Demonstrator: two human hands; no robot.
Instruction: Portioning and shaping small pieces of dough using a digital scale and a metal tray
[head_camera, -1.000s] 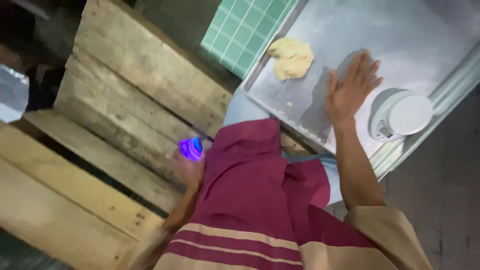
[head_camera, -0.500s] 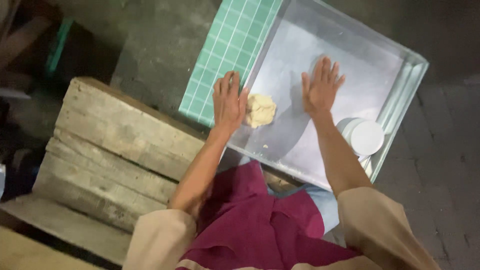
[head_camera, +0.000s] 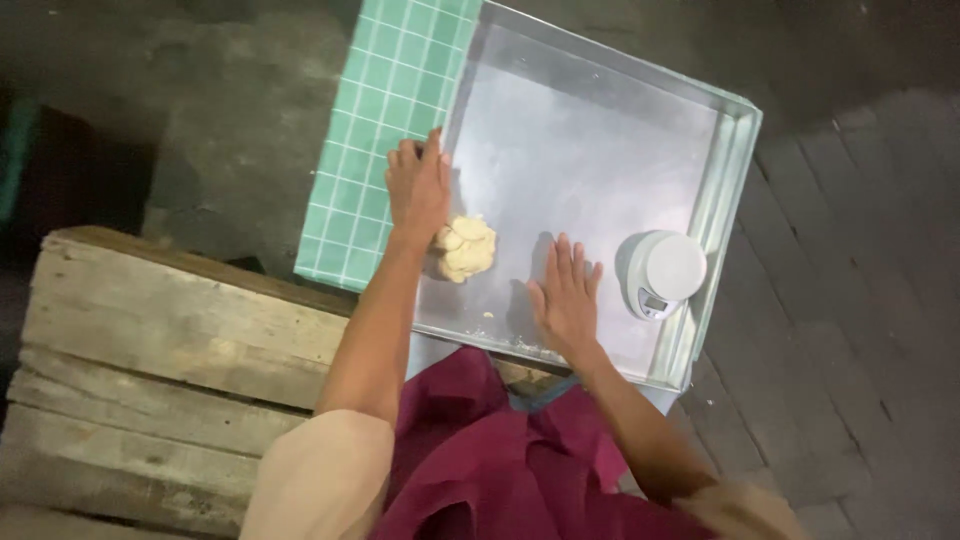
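The left hand (head_camera: 418, 188) lies flat, fingers together, just beside the dough (head_camera: 465, 248) near the tray's (head_camera: 600, 130) left edge, and the right hand (head_camera: 565, 298), fingers slightly apart, presses the tray floor, so a hard push could probably slide the tray or knock the scale (head_camera: 660, 272).

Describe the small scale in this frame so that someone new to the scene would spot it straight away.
Find the large shallow metal tray beside the green checked cloth. In its near right corner, just right of the right hand, sits the scale: white, with a round top, unlike the lumpy pale dough.
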